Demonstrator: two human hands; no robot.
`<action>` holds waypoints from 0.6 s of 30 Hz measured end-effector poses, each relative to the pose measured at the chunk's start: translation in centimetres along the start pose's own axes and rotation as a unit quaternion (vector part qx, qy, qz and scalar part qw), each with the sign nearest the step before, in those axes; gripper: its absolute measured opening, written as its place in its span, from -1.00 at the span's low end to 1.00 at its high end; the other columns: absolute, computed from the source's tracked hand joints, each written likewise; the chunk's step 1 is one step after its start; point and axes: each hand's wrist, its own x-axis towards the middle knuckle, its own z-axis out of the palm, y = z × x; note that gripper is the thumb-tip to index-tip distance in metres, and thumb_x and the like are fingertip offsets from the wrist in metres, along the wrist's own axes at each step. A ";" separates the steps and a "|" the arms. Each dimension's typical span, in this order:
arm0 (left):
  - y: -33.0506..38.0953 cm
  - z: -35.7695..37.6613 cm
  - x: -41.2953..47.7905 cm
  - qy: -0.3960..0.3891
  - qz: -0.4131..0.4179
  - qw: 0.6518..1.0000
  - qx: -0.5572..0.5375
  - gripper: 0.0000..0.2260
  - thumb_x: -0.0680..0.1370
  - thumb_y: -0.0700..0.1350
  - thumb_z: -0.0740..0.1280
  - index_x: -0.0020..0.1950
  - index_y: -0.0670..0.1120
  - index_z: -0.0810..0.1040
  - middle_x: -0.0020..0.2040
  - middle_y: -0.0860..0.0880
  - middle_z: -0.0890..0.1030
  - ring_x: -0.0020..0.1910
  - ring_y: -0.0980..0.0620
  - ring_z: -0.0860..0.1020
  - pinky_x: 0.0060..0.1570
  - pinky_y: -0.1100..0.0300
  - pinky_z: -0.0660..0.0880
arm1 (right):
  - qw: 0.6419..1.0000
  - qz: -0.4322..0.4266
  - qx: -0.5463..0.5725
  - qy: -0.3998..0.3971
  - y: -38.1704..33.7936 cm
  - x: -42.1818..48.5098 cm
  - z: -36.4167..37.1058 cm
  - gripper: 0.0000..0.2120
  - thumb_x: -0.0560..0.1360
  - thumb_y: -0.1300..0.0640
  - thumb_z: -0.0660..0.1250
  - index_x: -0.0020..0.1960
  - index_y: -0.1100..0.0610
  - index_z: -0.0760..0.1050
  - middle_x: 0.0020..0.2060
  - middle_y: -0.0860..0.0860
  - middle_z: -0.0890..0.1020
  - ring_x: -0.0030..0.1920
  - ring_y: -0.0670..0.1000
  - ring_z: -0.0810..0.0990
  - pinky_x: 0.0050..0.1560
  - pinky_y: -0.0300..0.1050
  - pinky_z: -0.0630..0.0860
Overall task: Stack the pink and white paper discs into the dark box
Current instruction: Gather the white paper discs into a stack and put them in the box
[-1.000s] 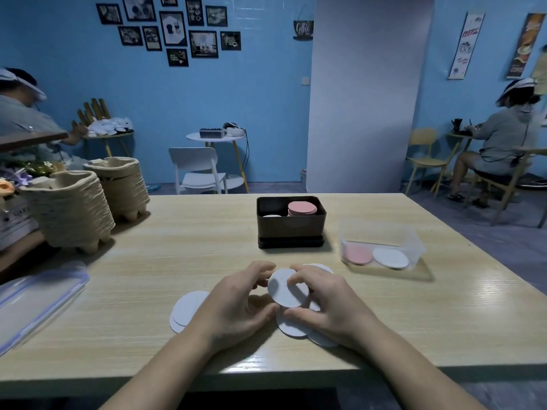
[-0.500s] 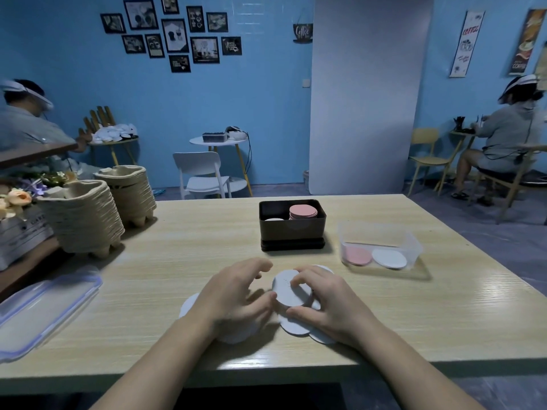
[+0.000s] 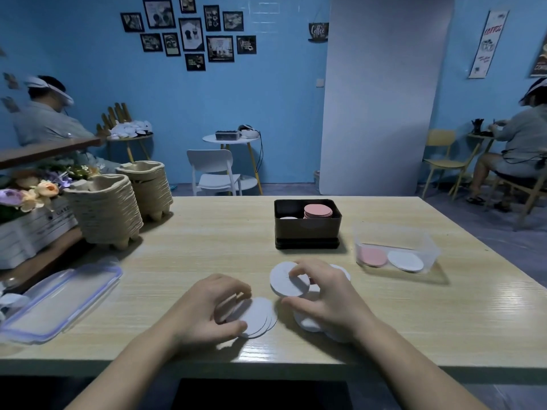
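head view | I see left hand (image 3: 207, 309) clasping a fanned white stack (image 3: 257, 316) near the table (image 3: 207, 247) front edge, likely squaring it | right hand (image 3: 322, 294) pinching one white disc (image 3: 285, 281) tilted up, probably to add | dark box (image 3: 307, 229) toward far edge, pink stack (image 3: 318, 211) inside

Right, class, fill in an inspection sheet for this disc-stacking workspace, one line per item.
Surface: pale wooden table.
Job's things: dark box holds a pink stack and a white disc; clear tub holds two discs.
Clutter: pulp tray stacks, clear lid, flowers, at left.
Hands: left hand grips fanned white discs; right hand pinches raised white disc.
Cables: one cable hangs off the far round table.
Surroundings: blue wall, seated person far left, another far right.
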 end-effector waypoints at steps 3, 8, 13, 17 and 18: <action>-0.2 0.1 -0.6 -0.006 0.000 1.000 0.004 -0.46 0.31 0.14 0.51 0.29 0.15 0.59 0.20 0.30 0.55 0.26 0.27 0.49 0.28 0.17 0.47 | 1.000 -0.002 -0.002 -0.012 -0.1 -0.5 0.7 -0.64 0.39 -0.20 0.49 0.06 -0.03 0.54 0.09 -0.20 0.58 0.16 -0.21 0.50 0.06 -0.39 0.36; -0.4 0.6 -0.4 0.013 -0.020 1.000 -0.013 -0.49 0.29 0.13 0.51 0.25 0.20 0.59 0.16 0.28 0.55 0.23 0.24 0.52 0.25 0.14 0.51 | 1.000 0.014 0.012 0.001 0.1 -0.7 0.6 -0.66 0.39 -0.16 0.51 0.05 -0.03 0.53 0.07 -0.18 0.60 0.11 -0.20 0.50 0.01 -0.24 0.47; -0.6 0.5 -0.4 0.029 -0.016 0.999 -0.037 -0.50 0.35 0.20 0.55 0.27 0.21 0.57 0.17 0.27 0.58 0.21 0.24 0.55 0.21 0.05 0.53 | 0.999 0.034 0.018 0.020 0.1 -0.7 0.5 -0.68 0.41 -0.14 0.51 0.02 -0.01 0.52 -0.03 -0.16 0.59 0.03 -0.10 0.51 0.00 -0.12 0.50; -0.6 0.6 -0.3 0.053 -0.020 0.997 -0.050 -0.54 0.37 0.16 0.55 0.24 0.17 0.58 0.16 0.27 0.62 0.22 0.20 0.57 0.20 0.06 0.53 | 0.999 0.048 0.001 0.022 0.3 -0.6 0.7 -0.67 0.38 -0.15 0.51 0.01 -0.03 0.51 -0.06 -0.18 0.58 -0.01 -0.18 0.48 -0.05 -0.25 0.42; -0.5 0.6 -0.2 0.057 -0.019 0.997 -0.053 -0.55 0.37 0.15 0.55 0.23 0.16 0.58 0.16 0.26 0.63 0.22 0.20 0.58 0.20 0.06 0.53 | 0.999 0.050 -0.001 0.016 0.3 -0.6 0.7 -0.66 0.37 -0.16 0.51 0.01 -0.04 0.51 -0.06 -0.18 0.57 -0.03 -0.19 0.47 -0.09 -0.30 0.37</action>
